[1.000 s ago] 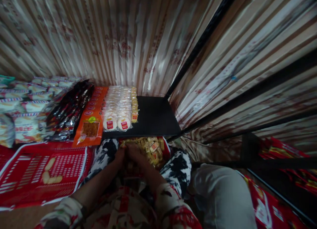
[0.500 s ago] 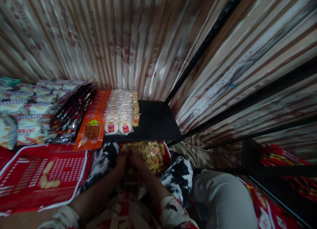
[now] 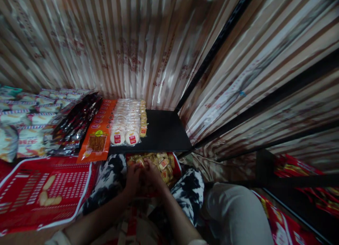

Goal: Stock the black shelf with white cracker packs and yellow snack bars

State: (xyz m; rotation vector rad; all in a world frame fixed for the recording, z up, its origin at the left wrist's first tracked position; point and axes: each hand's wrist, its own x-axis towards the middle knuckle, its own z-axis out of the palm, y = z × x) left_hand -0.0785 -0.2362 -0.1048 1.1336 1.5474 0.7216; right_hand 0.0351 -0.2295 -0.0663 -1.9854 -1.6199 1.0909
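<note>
My left hand (image 3: 134, 172) and my right hand (image 3: 152, 171) are close together, low between my knees, over a red basket (image 3: 178, 163) of small yellow-wrapped snack packets (image 3: 162, 164). Between my fingertips shows one yellowish snack packet (image 3: 140, 162); the fingers of both hands are curled around it. The dim light and blur hide the finer finger detail. On the black shelf (image 3: 166, 132) just ahead stand rows of round white wrapped crackers (image 3: 125, 126), and a narrow row of yellow packets (image 3: 143, 119) runs along their right side.
Left of the crackers lie an orange snack bag (image 3: 96, 135), dark shiny packets (image 3: 76, 121) and white snack bags (image 3: 31, 141). A red shopping basket (image 3: 71, 178) with several pale oblong items is at my left. Another person's knee (image 3: 238, 209) is at my right, beside black shelf bars (image 3: 238, 119).
My hands have parted slightly, the right shifting a little to the right, and a yellowish snack packet now shows between the fingertips. The view has shifted slightly.
</note>
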